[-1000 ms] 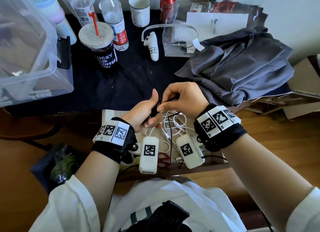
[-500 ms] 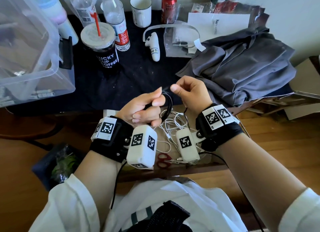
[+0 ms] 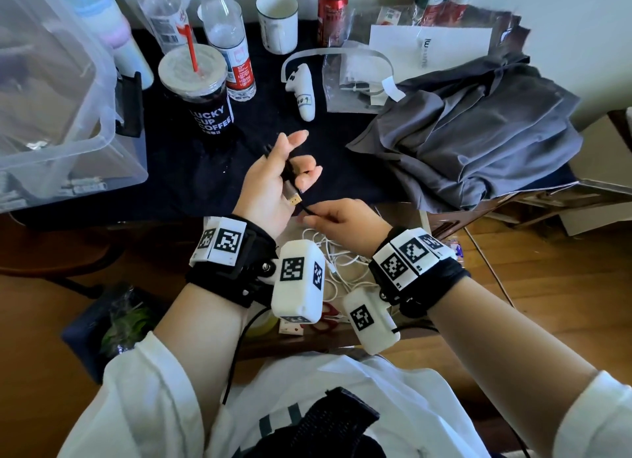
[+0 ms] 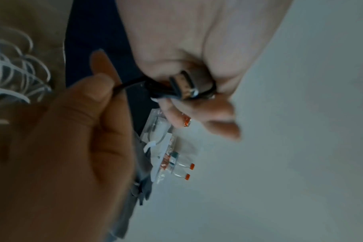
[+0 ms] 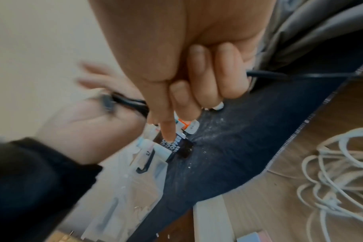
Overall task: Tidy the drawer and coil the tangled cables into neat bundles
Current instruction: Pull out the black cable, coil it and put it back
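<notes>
Black cable (image 3: pixel 290 180): partly coiled, loops gripped in left hand (image 3: pixel 270 184), tail pinched by right hand (image 3: pixel 342 223). White cables (image 3: pixel 337 257), at 6 o'clock: left tangled.

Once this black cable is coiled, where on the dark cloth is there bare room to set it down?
Barest: the dark cloth between the coffee cup, the clear bin and the left hand. A smaller patch lies between the white controller and the grey garment. The back row of bottles, mug and can is crowded; so is the drawer's white cable tangle.
</notes>
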`<state>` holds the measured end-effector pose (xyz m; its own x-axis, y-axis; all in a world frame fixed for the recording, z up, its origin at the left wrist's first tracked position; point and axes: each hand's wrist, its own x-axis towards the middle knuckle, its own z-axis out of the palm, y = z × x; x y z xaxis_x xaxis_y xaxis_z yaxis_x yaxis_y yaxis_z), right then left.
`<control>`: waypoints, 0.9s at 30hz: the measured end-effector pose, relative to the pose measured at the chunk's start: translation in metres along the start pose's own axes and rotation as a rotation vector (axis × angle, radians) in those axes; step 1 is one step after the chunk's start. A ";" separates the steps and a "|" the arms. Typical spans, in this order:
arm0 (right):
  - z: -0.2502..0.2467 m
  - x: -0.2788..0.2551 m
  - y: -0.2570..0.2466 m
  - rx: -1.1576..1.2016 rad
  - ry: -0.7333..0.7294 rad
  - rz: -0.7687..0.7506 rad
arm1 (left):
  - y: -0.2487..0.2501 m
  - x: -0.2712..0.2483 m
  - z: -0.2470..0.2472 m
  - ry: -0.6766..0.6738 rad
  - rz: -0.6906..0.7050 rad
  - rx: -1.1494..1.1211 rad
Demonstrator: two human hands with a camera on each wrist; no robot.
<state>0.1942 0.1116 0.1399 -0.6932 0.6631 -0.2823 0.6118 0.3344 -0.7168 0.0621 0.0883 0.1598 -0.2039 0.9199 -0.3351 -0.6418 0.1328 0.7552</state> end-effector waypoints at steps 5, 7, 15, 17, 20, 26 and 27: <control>-0.008 -0.004 -0.004 -0.227 0.040 -0.035 | -0.005 -0.001 -0.006 -0.036 -0.057 0.195; -0.010 -0.006 -0.007 -0.233 0.074 -0.047 | -0.006 -0.002 -0.006 -0.036 -0.099 0.282; -0.021 -0.004 -0.009 0.052 0.276 -0.083 | -0.012 0.002 -0.014 -0.160 -0.248 0.786; -0.021 -0.004 -0.009 0.095 0.327 -0.131 | -0.010 0.000 -0.010 -0.212 -0.283 0.775; -0.022 -0.001 -0.006 0.173 0.393 -0.189 | -0.009 -0.001 -0.011 -0.297 -0.322 0.699; -0.035 0.005 0.016 0.268 0.639 -0.127 | 0.004 -0.008 -0.024 -0.610 -0.593 0.295; -0.035 0.005 0.019 0.243 0.620 -0.136 | 0.006 -0.010 -0.025 -0.680 -0.577 0.226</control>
<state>0.2158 0.1445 0.1466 -0.3670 0.9113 0.1868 0.3811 0.3305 -0.8634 0.0416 0.0701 0.1536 0.6277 0.6981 -0.3445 -0.3348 0.6416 0.6901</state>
